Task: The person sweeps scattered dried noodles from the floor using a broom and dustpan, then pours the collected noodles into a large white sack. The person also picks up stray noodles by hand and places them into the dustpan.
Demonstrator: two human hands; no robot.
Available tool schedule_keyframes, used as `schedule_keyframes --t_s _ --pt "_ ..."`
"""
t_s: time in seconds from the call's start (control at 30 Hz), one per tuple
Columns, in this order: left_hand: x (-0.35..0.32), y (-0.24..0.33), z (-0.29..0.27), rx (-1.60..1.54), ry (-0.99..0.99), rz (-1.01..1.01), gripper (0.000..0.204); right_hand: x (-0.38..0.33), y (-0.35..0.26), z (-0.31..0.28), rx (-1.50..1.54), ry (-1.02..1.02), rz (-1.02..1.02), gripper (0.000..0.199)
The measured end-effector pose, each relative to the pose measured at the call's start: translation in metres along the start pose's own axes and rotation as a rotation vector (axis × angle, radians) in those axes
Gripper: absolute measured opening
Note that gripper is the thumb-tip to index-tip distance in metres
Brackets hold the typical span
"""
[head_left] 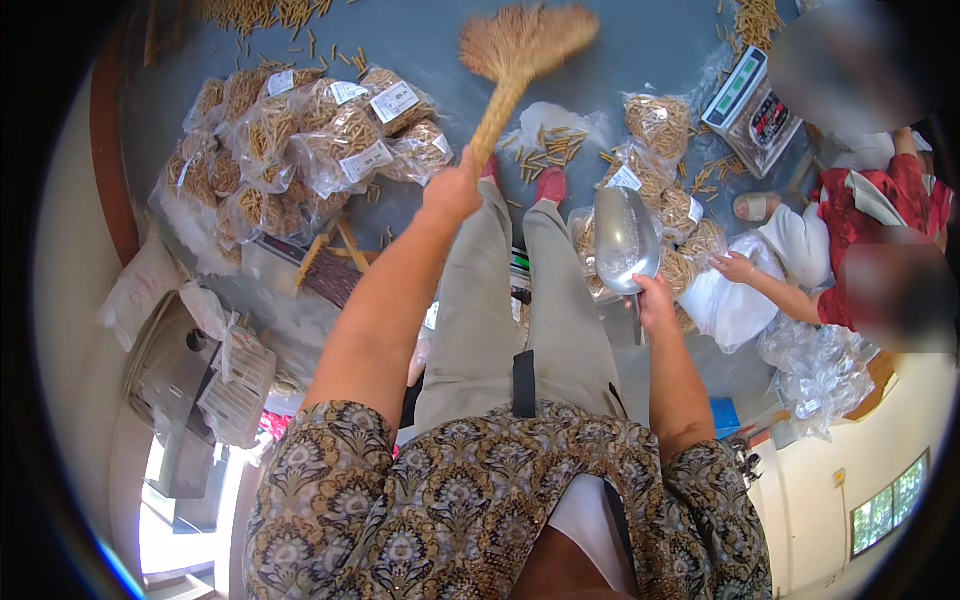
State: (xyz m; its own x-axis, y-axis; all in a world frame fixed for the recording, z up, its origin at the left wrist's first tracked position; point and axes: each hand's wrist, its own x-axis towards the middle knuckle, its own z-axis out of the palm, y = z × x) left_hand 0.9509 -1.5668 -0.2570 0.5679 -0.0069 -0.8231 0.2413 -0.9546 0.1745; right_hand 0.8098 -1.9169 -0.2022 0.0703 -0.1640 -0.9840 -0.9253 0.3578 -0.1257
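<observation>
My left hand (452, 195) is closed around the handle of a straw broom (527, 45), whose bristles fan out over the blue-grey floor ahead of me. In my right hand (657, 302) is the handle of a shiny metal scoop (626, 235); fine residue shows inside its bowl. Short tan stick-shaped pieces (553, 147) lie loose in a small patch on the floor, just below the bristles and beyond my feet. Clear bags of similar pieces (658, 128) stand past the scoop, on the right.
Many labelled filled bags (268, 130) are heaped at the left. A digital scale (752, 112) stands at the far right. Near it sits another person in red (870, 220), one hand by a white sack (735, 295). Crumpled clear plastic (815, 370) lies at right.
</observation>
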Motion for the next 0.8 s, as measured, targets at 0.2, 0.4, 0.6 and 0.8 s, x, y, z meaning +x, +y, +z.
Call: schedule_keyframes --t_s 0.2,0.4,0.6,0.8 --pt "-0.076 0.017 0.005 0.196 -0.269 0.121 0.067 -0.013 -0.006 -0.008 0.15 -0.008 -0.009 0.031" --pt "-0.113 0.054 -0.061 0.449 -0.231 0.154 0.061 -0.027 -0.026 -0.032 0.311 -0.062 -0.063 0.027" --pt "-0.065 0.13 -0.054 0.643 -0.295 0.163 0.043 -0.033 -0.012 -0.073 0.48 -0.036 -0.109 0.03" --pt "-0.068 0.159 -0.072 0.817 -0.412 0.309 0.043 -0.039 0.025 -0.11 0.532 0.055 -0.081 0.035"
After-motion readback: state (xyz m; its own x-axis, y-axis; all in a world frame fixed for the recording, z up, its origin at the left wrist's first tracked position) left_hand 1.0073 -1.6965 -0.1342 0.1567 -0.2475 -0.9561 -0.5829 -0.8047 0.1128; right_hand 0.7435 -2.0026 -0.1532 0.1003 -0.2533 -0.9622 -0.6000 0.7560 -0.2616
